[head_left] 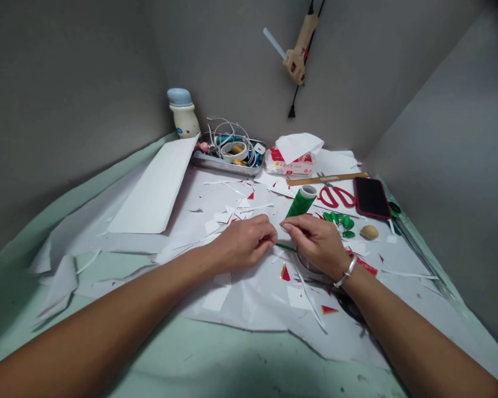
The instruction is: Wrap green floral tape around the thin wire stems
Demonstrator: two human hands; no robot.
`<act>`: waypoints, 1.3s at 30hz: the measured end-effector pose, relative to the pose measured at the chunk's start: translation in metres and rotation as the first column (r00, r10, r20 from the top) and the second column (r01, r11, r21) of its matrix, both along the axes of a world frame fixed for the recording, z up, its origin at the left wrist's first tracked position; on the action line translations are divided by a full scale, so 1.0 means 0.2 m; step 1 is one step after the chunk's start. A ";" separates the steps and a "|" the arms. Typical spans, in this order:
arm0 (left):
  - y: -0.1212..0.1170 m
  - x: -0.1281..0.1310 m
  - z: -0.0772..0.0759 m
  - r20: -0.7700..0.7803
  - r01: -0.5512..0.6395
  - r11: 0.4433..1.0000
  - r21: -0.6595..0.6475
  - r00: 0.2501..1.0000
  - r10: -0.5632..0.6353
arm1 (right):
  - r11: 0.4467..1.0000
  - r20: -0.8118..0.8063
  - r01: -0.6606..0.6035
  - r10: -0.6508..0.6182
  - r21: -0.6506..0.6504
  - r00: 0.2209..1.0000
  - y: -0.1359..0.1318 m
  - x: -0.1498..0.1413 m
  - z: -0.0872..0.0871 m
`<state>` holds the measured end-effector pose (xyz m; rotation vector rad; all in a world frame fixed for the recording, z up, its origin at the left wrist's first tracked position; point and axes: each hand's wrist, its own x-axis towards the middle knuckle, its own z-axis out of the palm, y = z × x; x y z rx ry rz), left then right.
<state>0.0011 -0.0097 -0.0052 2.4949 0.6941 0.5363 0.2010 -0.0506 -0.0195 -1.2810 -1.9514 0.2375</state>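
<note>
A: A thin green stem [285,247] is what we're handling, so where do we find it?
B: Just below the green tape roll [301,202], lying between our hands, its long axis running roughly sideways and dipping slightly to the right.
A: And our hands?
B: The left hand [244,243] is closed, pinching one end. The right hand [315,243] is curled over the other, with the stem passing beneath it.
A: What's around that roll?
B: Under it, a scrap-strewn white paper sheet [253,309]. Behind it, a steel tray [224,165]. To its right, a phone [371,198], red-handled scissors [336,197] and curled green leaves [338,221].
A: Which step are we on?
B: We seem to be working the stem by hand, and that calls for two steady pinches.
</note>
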 end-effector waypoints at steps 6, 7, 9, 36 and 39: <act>0.01 0.00 0.04 0.206 -0.085 0.990 -0.115 0.973 0.107 | 0.984 0.079 -0.080 0.093 -0.161 0.992 0.03 0.01 -0.04; 0.01 0.00 0.04 0.219 -0.134 0.984 -0.117 0.963 0.157 | 0.984 0.145 -0.098 0.119 -0.148 0.982 0.01 0.00 -0.04; 0.02 0.00 0.02 0.214 -0.226 0.969 -0.097 0.947 0.242 | 0.984 0.279 -0.144 0.169 -0.108 0.945 -0.02 -0.03 -0.03; 0.03 0.00 -0.04 0.048 -0.186 0.978 0.099 0.982 0.182 | 0.968 0.330 -0.217 0.166 0.123 0.929 -0.07 -0.05 0.01; 0.02 0.00 -0.04 -0.030 -0.035 0.994 0.105 0.999 0.038 | 0.985 0.139 -0.103 0.084 0.136 0.987 -0.03 -0.02 0.01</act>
